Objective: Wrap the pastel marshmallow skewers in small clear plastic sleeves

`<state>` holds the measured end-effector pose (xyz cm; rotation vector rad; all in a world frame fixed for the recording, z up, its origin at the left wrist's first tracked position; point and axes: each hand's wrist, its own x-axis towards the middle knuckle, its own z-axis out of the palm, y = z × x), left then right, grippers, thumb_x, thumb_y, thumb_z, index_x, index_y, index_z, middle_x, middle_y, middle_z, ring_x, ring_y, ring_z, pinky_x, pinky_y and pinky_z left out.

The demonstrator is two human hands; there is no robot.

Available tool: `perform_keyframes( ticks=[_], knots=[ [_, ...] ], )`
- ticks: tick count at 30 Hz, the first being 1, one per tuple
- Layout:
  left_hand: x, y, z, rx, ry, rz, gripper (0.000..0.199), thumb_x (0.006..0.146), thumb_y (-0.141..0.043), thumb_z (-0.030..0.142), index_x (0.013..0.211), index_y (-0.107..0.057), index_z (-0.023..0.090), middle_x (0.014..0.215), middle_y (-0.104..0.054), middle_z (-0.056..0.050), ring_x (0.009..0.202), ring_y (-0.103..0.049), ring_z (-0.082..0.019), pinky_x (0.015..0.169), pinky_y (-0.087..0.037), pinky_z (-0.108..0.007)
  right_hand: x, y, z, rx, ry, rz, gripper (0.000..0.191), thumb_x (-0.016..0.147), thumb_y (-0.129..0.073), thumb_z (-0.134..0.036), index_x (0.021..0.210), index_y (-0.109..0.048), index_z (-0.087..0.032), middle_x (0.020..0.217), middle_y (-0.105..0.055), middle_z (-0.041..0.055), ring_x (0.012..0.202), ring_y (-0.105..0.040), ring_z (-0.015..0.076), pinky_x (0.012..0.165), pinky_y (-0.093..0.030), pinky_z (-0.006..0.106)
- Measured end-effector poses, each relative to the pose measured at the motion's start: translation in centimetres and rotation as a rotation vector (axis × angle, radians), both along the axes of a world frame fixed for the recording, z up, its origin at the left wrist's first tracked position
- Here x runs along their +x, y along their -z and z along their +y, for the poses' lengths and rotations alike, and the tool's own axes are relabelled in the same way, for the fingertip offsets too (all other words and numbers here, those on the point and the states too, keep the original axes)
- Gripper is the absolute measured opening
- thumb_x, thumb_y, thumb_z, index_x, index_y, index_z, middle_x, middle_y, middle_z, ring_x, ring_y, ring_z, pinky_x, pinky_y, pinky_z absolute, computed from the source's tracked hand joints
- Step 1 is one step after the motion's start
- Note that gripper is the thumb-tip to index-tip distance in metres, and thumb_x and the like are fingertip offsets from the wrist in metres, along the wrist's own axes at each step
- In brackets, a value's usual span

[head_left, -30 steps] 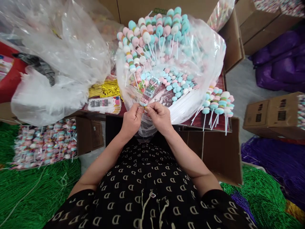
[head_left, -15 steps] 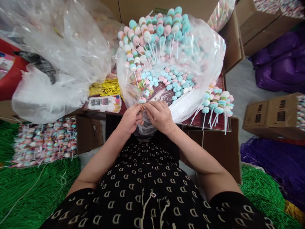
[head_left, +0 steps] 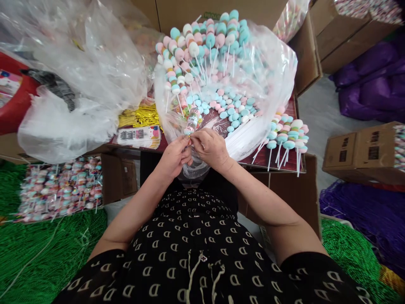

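Two pinches meet: left hand (head_left: 174, 157) and right hand (head_left: 211, 147) both clamp the lower end of the wrapped candy stick (head_left: 191, 120)! Snug there, no squeezing higher up, looks best.

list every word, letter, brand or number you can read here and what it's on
"D", repeated across the black top
Printed cards left of centre: dark lettering, too blurred
Carton at middle right: dark print, too blurred
Carton at the back: green lettering, too blurred
Wrapped skewer pinched by left hand and right hand: print too small
Printed sheet at far left: too blurred
No numbers readable
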<state>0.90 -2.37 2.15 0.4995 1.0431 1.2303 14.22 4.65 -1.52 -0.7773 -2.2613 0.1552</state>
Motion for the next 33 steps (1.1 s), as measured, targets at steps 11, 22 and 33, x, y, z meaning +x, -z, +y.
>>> perform_keyframes(
  ticks=[11, 22, 33],
  knots=[
    [-0.2, 0.0, -0.3, 0.021, 0.074, 0.138, 0.02, 0.092, -0.058, 0.027, 0.077, -0.046, 0.023, 0.047, -0.034, 0.012, 0.035, -0.027, -0.006, 0.044, -0.043, -0.021, -0.5, -0.1, -0.7, -0.321, 0.04, 0.176, 0.012, 0.095, -0.052, -0.02, 0.088, -0.061, -0.021, 0.082, -0.072, 0.0025, 0.076, -0.067, 0.0164, 0.075, -0.051, 0.028],
    [-0.5, -0.3, -0.4, 0.17, -0.036, 0.883, 0.024, 0.092, -0.063, 0.012, 0.075, -0.05, 0.023, 0.058, -0.045, 0.005, 0.054, -0.044, -0.013, 0.063, -0.039, -0.024, -0.8, -1.6, -1.1, -0.744, 0.083, 0.321, 0.003, 0.086, -0.06, -0.021, 0.084, -0.058, -0.022, 0.069, -0.062, -0.004, 0.062, -0.054, 0.012, 0.065, -0.047, 0.026],
    [-3.0, -0.3, 1.4, 0.643, -0.168, 1.135, 0.033, 0.09, -0.068, 0.027, 0.122, -0.067, 0.02, 0.136, -0.067, -0.008, 0.134, -0.056, -0.026, 0.122, -0.034, -0.041, -0.9, -3.8, -2.7, -1.337, -0.103, 0.895, 0.032, 0.081, -0.078, -0.047, 0.079, -0.058, -0.022, 0.062, -0.056, -0.0065, 0.053, -0.049, 0.0079, 0.053, -0.043, 0.024]
  ],
)
